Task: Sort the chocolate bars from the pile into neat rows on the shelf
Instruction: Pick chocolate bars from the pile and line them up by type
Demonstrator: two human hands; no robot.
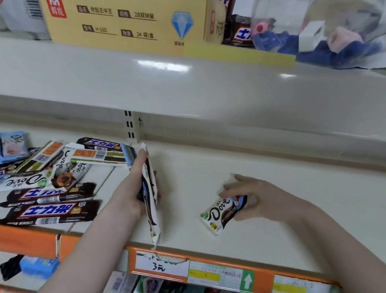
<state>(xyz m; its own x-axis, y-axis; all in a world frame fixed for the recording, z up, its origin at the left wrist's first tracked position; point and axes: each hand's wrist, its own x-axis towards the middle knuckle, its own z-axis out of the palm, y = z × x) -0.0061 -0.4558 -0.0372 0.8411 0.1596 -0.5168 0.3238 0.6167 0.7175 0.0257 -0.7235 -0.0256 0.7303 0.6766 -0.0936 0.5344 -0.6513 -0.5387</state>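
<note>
A pile of chocolate bars (pixel 34 173) in white Dove wrappers and dark brown wrappers lies jumbled on the left of the cream shelf (pixel 280 188). My left hand (pixel 135 185) grips a few Dove bars (pixel 150 205) held on edge, just right of the pile. My right hand (pixel 254 198) holds one white Dove bar (pixel 221 213) by its far end, its near end low over the bare shelf in the middle. Whether that bar touches the shelf I cannot tell.
The upper shelf (pixel 195 89) juts out overhead, carrying a yellow carton (pixel 121 14) and a clear bag of blue items (pixel 325 41). An orange price rail (pixel 218 274) runs along the shelf front. More goods sit on the shelf below (pixel 38 266).
</note>
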